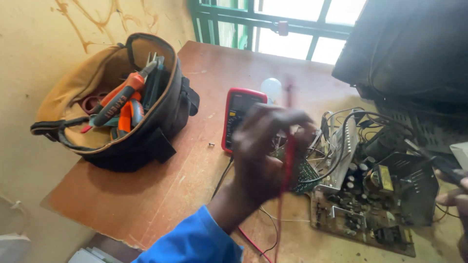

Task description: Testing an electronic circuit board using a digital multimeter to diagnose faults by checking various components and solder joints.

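Sleeve: blue sleeve (195,241) at the near edge, covering the left forearm.
Left hand: left hand (263,151) raised over the table centre, motion-blurred; fingers curled together around a red probe lead (285,190), which runs from the fingers down to the near edge.
Right hand: right hand (456,195) at the far-right frame edge, mostly cut off; it appears to hold a dark slender tool (434,163), but the grip cannot be told.
Multimeter: red-cased multimeter (239,114) lying flat on the table, just left of the left hand and partly hidden by it.
Circuit board: bare circuit board (370,209) with capacitors, heat sink and wire bundles, right of the left hand, on the table.
Bulb: white bulb (271,87) beyond the multimeter.
Tool bag: open tan-and-black tool bag (117,102) at far left, holding orange-handled pliers (119,97).
Table: brown wooden table (161,195) bearing all items.
Television housing: dark television housing (404,48) at far right, behind the board.
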